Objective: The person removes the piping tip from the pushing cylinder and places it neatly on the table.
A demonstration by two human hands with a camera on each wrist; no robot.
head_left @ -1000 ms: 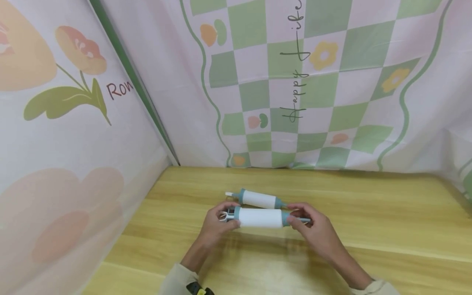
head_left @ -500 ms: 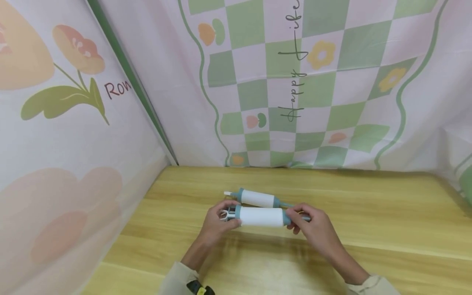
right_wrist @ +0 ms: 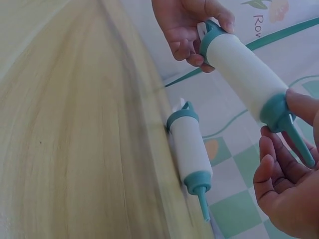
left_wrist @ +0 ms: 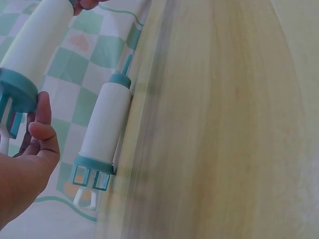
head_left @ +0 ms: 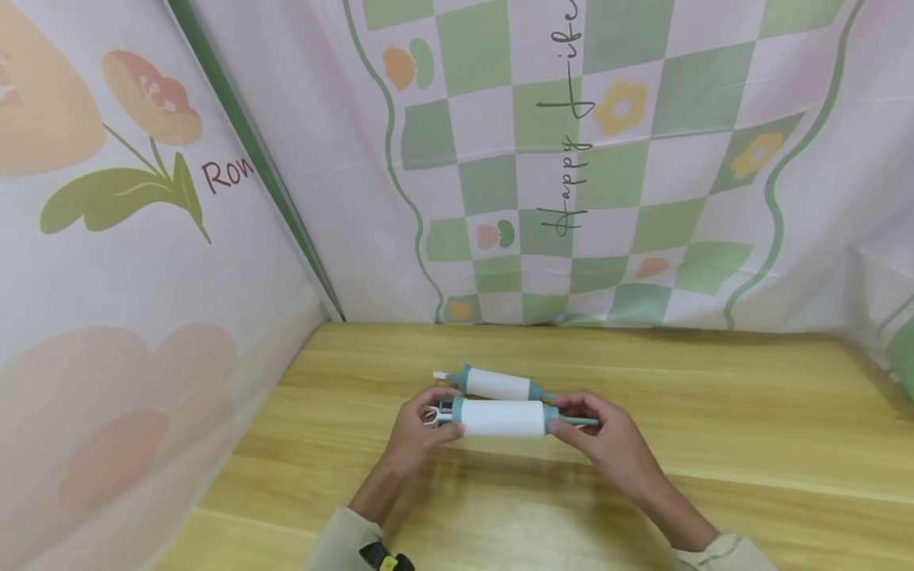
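Level above the wooden table, both hands hold a white syringe-like dispenser (head_left: 503,418) with teal ends. My left hand (head_left: 414,432) grips the teal collar at its handle end, where a pale plunger loop sticks out. At the other end my right hand (head_left: 617,436) pinches the teal cap between thumb and fingers, beside the long thin nozzle (right_wrist: 298,142). Just behind lies a second, similar dispenser (head_left: 498,385) on the table, untouched as far as I can see, its nozzle pointing right. In the right wrist view both nozzles show fully.
The light wood table (head_left: 685,444) runs back to a hanging cloth (head_left: 557,182) with green checks and flowers. Another flowered cloth (head_left: 143,270) hangs along the left side. A dark strap with yellow (head_left: 385,557) is on the left wrist.
My right hand's fingers have shifted around the teal cap and now pinch it from front and back, leaving more nozzle visible. My left hand keeps its grip almost unmoved.
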